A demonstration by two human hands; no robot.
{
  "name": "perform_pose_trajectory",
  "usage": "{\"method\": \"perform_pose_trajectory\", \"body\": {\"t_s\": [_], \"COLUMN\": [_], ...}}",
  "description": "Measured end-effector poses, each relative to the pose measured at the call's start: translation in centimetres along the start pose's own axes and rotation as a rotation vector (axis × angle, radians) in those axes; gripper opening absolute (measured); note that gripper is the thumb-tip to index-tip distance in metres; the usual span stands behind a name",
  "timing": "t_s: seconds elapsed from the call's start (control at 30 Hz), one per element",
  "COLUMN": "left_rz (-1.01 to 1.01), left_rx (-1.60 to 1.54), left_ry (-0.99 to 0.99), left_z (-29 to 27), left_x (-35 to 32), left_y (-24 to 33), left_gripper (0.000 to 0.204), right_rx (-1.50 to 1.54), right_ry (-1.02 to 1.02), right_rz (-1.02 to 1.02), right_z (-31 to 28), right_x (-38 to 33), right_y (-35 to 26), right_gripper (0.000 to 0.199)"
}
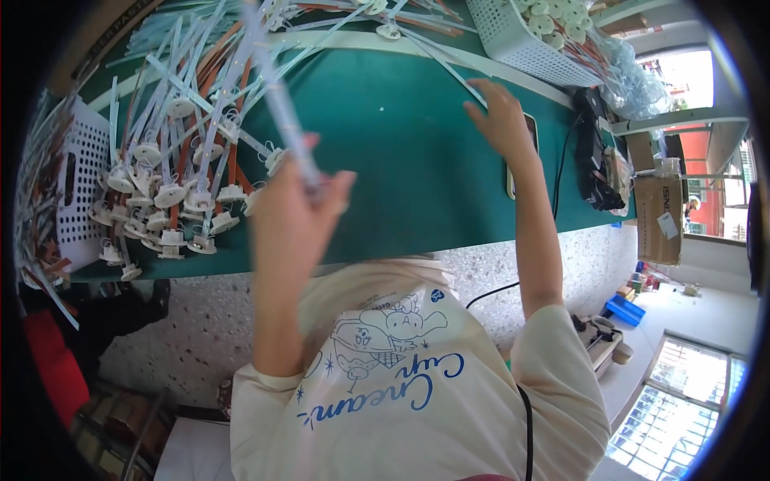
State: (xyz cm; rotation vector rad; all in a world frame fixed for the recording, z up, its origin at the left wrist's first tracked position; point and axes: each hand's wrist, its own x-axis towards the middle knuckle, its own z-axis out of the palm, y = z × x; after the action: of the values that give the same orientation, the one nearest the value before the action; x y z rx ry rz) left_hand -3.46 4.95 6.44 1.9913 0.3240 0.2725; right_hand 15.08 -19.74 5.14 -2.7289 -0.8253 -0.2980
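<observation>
My left hand (293,212) is raised over the green table (385,160) and shut on a long clear packaged tube (277,88), which is blurred and points up and away from me. Left of it lies a pile of several similar tube sets (176,160) with white round fittings and orange lines. My right hand (499,120) reaches out farther right with its fingers spread, its fingertips beside a single clear strip (449,64) lying on the table. Part of a phone (531,132) shows under that hand.
A white perforated basket (521,48) with more fittings stands at the far right of the table, and another white basket (76,184) at the left edge. A black device with a cable (593,152) and a cardboard box (658,216) sit at the right.
</observation>
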Motion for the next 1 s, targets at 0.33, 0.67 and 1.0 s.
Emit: {"method": "perform_pose_trajectory", "body": {"t_s": [0.33,0.67,1.0], "left_rz": [0.223,0.25,0.179], "left_rx": [0.701,0.008,-0.356], "left_ry": [0.553,0.032,-0.124], "left_z": [-10.3,2.4,5.1], "left_x": [3.7,1.3,-0.5], "left_y": [0.2,-0.8,-0.7], "left_gripper": [0.048,0.049,0.051], "right_rx": [0.365,0.501,0.47], "right_ry": [-0.376,-0.323,-0.51], "right_rz": [0.32,0.491,0.153], "right_z": [-1.4,-14.4,-20.3], "right_x": [-1.5,-8.9,-11.5], "right_y": [0.3,-1.8,-1.8], "right_gripper": [0.029,0.017,0.023]}}
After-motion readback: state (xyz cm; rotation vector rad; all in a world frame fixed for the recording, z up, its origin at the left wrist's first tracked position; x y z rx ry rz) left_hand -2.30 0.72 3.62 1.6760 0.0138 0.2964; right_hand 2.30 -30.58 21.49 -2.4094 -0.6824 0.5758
